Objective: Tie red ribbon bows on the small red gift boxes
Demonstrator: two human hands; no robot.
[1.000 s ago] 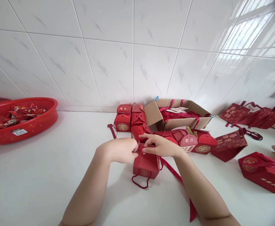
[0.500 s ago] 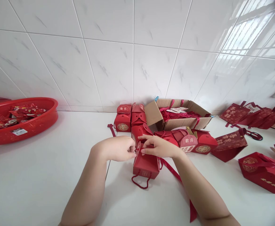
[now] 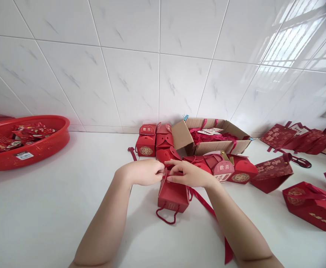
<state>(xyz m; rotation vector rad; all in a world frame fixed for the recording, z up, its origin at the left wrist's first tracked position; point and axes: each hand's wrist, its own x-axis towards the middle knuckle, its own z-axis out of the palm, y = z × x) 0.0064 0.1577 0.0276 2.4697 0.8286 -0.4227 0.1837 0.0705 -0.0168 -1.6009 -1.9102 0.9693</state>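
The small red box [image 3: 174, 190] sits on the worktop [image 3: 68, 212], on the near side of some other red boxes [image 3: 242, 169]. The left hand [image 3: 143, 172] has its fingers curled in by the flap [image 3: 163, 182] on the box's left side; I can't tell if they pinch it. The right hand [image 3: 190, 174] has its fingers a bit spread, with tips at the top, and I see nothing gripped. The box looks like thin card, so it should be light and a little stiff, but a hard squeeze could dent it. Its low sides look best to hold. The other boxes crowd its far side, a long ribbon [image 3: 204, 202] trails to the right, and a rope handle [image 3: 169, 223] loops out at the near end. A red basket [image 3: 64, 130] is well apart, far left.
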